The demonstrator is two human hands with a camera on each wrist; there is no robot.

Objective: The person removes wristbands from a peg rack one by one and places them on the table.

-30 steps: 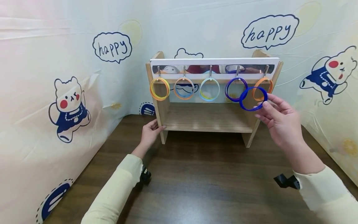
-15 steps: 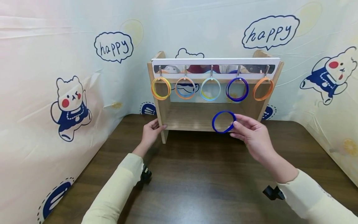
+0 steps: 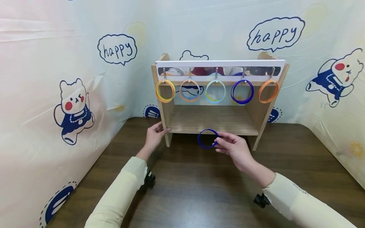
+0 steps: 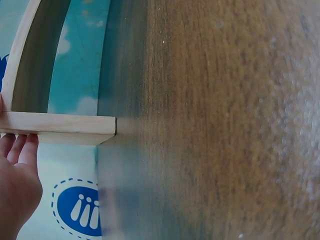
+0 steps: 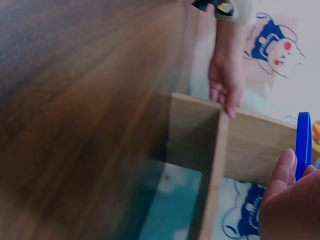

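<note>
My right hand [image 3: 238, 152] pinches a thin blue wristband [image 3: 198, 139] between thumb and fingers, in front of the shelf's lower edge and above the table. In the right wrist view the blue wristband [image 5: 303, 142] appears edge-on by the fingertips. My left hand [image 3: 154, 137] holds the left side panel of a small wooden rack [image 3: 211, 118] low down, thumb at the front and fingers against the outer face. From the left wrist view, those fingers press on the panel [image 4: 55, 122].
Five hooks' worth aside, several wristbands hang from the rack's mirrored front bar: yellow-orange [image 3: 166, 101], light orange [image 3: 190, 100], pale blue [image 3: 215, 102], dark blue [image 3: 242, 103] and orange [image 3: 268, 102]. Brown table [image 3: 182, 190] lies in front; printed cloth [image 3: 34, 95] surrounds it.
My right hand has carried the blue wristband left and down, from beside the orange wristband on the right to below the shelf's front edge. My left hand stays on the rack.
</note>
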